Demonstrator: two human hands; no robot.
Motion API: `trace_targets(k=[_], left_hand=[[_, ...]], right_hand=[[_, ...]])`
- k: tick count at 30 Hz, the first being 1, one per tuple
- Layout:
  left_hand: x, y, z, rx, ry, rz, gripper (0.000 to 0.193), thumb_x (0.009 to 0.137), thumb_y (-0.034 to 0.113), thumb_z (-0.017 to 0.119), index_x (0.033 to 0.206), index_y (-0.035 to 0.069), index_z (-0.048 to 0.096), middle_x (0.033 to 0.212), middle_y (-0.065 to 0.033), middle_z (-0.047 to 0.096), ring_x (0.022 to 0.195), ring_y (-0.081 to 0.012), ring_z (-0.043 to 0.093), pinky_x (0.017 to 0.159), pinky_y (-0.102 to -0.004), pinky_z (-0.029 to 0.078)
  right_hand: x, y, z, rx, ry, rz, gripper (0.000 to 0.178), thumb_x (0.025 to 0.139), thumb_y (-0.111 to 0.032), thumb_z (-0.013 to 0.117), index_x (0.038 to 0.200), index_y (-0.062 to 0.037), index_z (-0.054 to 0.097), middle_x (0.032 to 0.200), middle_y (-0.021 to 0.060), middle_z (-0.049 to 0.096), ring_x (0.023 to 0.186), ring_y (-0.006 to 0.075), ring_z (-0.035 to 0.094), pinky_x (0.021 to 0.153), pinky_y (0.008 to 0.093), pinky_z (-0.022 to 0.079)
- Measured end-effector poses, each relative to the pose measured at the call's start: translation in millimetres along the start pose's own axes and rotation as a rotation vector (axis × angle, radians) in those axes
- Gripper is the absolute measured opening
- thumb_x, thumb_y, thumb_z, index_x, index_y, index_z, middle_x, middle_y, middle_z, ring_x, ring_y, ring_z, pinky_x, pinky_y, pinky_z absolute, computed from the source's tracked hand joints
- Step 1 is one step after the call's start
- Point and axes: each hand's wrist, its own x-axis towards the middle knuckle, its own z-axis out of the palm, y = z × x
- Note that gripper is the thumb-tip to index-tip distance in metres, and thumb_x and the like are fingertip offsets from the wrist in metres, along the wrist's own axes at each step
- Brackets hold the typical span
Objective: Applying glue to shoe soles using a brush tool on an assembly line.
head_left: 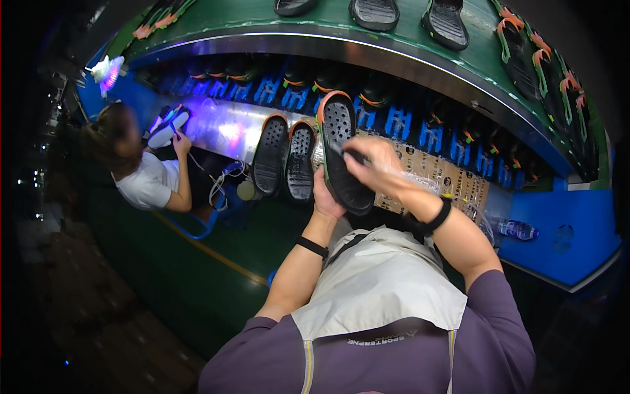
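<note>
A black shoe sole with an orange and green rim stands upright in front of me, its studded underside facing me. My left hand grips it from behind at its lower end. My right hand presses a small dark tool onto the sole's face near the middle. Both wrists wear black bands.
Two more black soles lean on the shiny shelf to the left. A green conveyor above carries several soles, and blue racks hold shoes below it. Another person works on a shoe at the left. A water bottle lies at the right.
</note>
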Motion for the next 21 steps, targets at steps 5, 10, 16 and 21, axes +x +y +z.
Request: trace_targets(k=[5,10,16,21], left_hand=[[-4,19,55,0.002,-0.311,-0.049,0.068,0.108,0.054,0.036,0.148,0.002,0.056,0.143,-0.0207,0.065,0.127,-0.0352,0.066,0.116,-0.0512,0.048],[-20,22,97,-0.166,-0.419,-0.095,0.071,0.105,0.054,0.036,0.148,0.002,0.056,0.141,-0.0206,0.066,0.127,-0.0411,0.065,0.112,-0.0515,0.052],[-49,16,130,0.067,-0.304,-0.055,0.069,0.105,0.054,0.032,0.151,0.007,0.055,0.142,-0.0184,0.066,0.125,-0.0395,0.067,0.107,-0.0494,0.056],[-43,27,122,-0.066,-0.225,-0.008,0.071,0.104,0.059,0.036,0.151,0.008,0.055,0.144,-0.0173,0.064,0.130,-0.0394,0.064,0.109,-0.0510,0.055]], right_hand=[[-24,-67,-65,-0.205,-0.529,-0.072,0.019,0.083,-0.012,0.077,0.101,-0.0048,0.078,0.096,0.0176,0.076,0.089,0.0383,0.073,0.082,0.0462,0.058],[6,-82,-88,0.005,0.128,-0.165,0.024,0.083,-0.007,0.079,0.107,-0.0032,0.078,0.098,0.0170,0.077,0.086,0.0334,0.075,0.080,0.0401,0.059],[35,-71,-70,-0.058,0.553,-0.380,0.028,0.085,-0.003,0.077,0.113,-0.0052,0.074,0.085,0.0135,0.068,0.073,0.0301,0.064,0.069,0.0398,0.053],[29,-69,-75,0.110,0.268,-0.516,0.034,0.085,-0.009,0.083,0.119,-0.0144,0.078,0.088,0.0068,0.070,0.084,0.0284,0.067,0.079,0.0394,0.054]])
